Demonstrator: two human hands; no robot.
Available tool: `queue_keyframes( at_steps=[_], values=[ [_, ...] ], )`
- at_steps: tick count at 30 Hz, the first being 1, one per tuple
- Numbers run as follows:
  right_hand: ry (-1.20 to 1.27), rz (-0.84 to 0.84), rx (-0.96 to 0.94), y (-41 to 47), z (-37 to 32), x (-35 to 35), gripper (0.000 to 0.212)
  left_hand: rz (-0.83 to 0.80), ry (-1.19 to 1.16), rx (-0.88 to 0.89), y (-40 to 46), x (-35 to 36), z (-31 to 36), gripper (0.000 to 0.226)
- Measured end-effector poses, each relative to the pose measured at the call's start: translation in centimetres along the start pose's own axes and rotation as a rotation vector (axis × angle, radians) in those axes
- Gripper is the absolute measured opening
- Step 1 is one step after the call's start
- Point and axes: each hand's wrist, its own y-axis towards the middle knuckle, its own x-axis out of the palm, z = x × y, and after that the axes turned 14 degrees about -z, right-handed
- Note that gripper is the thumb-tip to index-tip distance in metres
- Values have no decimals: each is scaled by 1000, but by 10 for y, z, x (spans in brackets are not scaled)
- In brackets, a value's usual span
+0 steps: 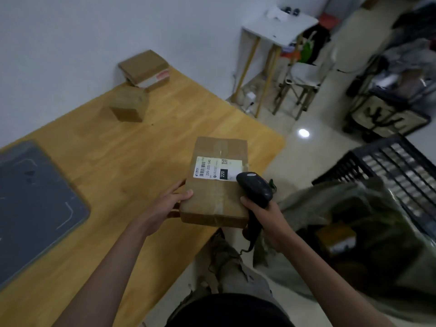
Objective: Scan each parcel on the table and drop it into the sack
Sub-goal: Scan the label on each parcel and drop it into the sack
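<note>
The left hand [168, 204] gripped the near-left edge of the parcel [218, 182], thumb curled on top, holding it raised over the table [118, 161] edge. The right hand [266, 218] was wrapped round the handle of the scanner [256, 187], whose head overlapped the label [212, 169]. A good read probably wanted the scanner drawn back until the barcode lay uncovered. The sack [354, 232] gaped, somewhat blurred, to the right, with two parcels [136, 90] left by the wall.
</note>
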Motion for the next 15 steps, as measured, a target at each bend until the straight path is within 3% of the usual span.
queue_keyframes(
  at_steps=[7,12,15],
  values=[
    [160,149,58,-85,42,-37,24,-194,124,-81,1,71,-17,44],
    [258,288,104,-123,66,-66,42,-309,233,-115,16,118,-21,41],
    [318,368,103,-138,74,-83,39,-350,259,-117,25,149,-18,39]
  ],
)
